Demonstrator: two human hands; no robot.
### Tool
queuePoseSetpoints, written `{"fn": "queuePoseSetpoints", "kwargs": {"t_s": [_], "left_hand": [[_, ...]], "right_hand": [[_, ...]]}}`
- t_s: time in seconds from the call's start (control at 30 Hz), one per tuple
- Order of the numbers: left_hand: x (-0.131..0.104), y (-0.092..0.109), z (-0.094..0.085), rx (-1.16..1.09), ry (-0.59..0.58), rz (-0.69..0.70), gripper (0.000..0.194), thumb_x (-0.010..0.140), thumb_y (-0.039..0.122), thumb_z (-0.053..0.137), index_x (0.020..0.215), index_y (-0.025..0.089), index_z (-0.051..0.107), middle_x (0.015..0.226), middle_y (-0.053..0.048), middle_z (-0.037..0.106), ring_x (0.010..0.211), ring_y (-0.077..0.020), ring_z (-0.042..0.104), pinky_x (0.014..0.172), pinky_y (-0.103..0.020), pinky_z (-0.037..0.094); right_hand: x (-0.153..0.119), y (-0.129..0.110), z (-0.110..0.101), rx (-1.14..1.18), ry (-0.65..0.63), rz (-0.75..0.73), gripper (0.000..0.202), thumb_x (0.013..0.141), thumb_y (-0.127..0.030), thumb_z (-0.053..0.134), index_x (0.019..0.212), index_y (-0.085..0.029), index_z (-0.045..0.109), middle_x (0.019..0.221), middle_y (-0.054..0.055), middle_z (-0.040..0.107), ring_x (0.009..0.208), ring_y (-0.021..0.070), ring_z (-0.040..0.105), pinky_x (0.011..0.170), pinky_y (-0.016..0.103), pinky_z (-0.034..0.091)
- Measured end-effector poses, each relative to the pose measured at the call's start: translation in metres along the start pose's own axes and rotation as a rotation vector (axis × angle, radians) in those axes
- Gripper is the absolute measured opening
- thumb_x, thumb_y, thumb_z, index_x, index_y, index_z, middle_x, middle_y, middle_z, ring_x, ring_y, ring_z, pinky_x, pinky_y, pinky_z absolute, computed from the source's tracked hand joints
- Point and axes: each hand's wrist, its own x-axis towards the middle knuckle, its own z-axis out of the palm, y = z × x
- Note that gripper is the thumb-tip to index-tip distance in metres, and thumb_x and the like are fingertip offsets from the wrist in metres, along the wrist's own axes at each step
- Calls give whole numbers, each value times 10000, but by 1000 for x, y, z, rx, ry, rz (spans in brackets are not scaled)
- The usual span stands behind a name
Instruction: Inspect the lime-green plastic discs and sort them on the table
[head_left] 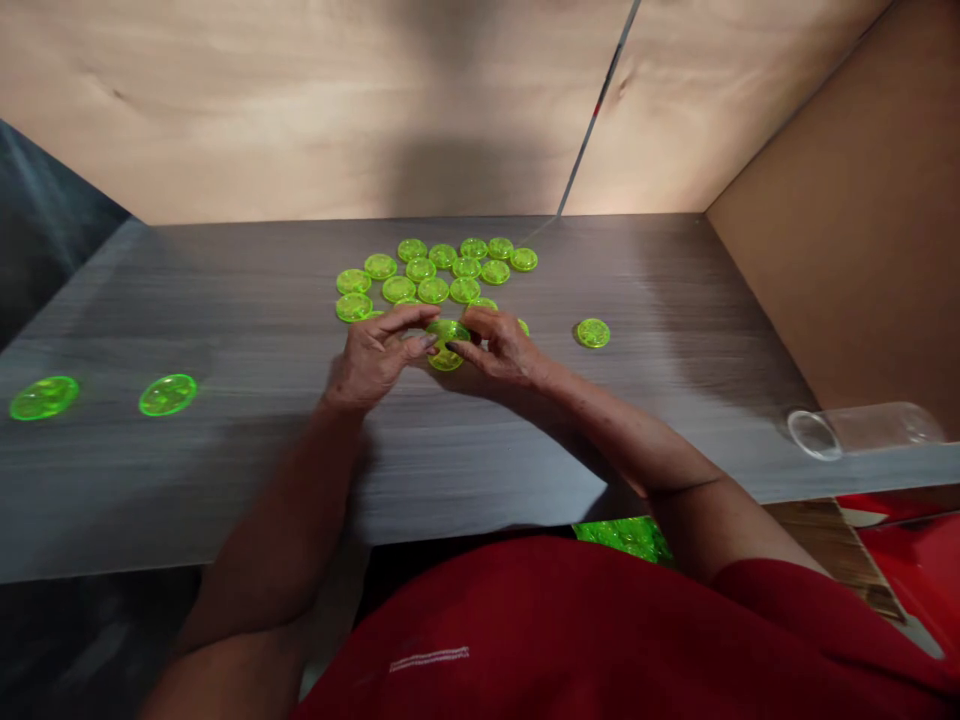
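Between my two hands a round, see-through green disc [448, 346] is held by its edges, tilted toward me. My left hand [380, 356] grips its left side with thumb and fingers. On the right side, my right hand [501, 345] pinches the same disc. Just beyond them, several similar green discs [433, 290] lie flat in loose rows on the grey table [277, 350], and some are partly hidden by my hands. One more disc [592, 333] lies apart to the right of my right hand.
Two green discs [168, 395] [44, 398] lie at the far left. A clear cylinder [870, 428] rests on its side at the right edge. Wooden panels [300, 120] stand behind and right. Green material [626, 538] shows below the table's front edge.
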Motion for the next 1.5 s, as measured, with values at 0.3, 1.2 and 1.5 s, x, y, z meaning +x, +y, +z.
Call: {"fn": "queuePoseSetpoints", "kwargs": {"t_s": [0.3,1.2,1.5], "left_hand": [[-5,12,4,263,10,218,169,904,444,946,985,299,915,1018,-62,838,992,-273,761,990,-434,665],[-3,-8,11,192,77,111,226,861,456,966,942,255,900,917,-35,850,872,-230,782,858,-366,683],[10,-26,-18,-326,130,-317,392,895,470,948,1114,187,790,863,-26,783,601,-167,736,495,-271,598]], "right_hand": [[-1,3,3,157,4,-87,186,1063,-424,777,1100,-243,752,1051,75,755,906,212,630,803,361,550],[-4,0,19,348,25,131,497,985,-659,806,828,-234,599,755,-38,530,717,150,466,671,319,382],[12,48,-47,-264,3,153,335,944,-440,879,1155,-199,781,1086,113,763,1064,295,677,1019,462,559]]}}
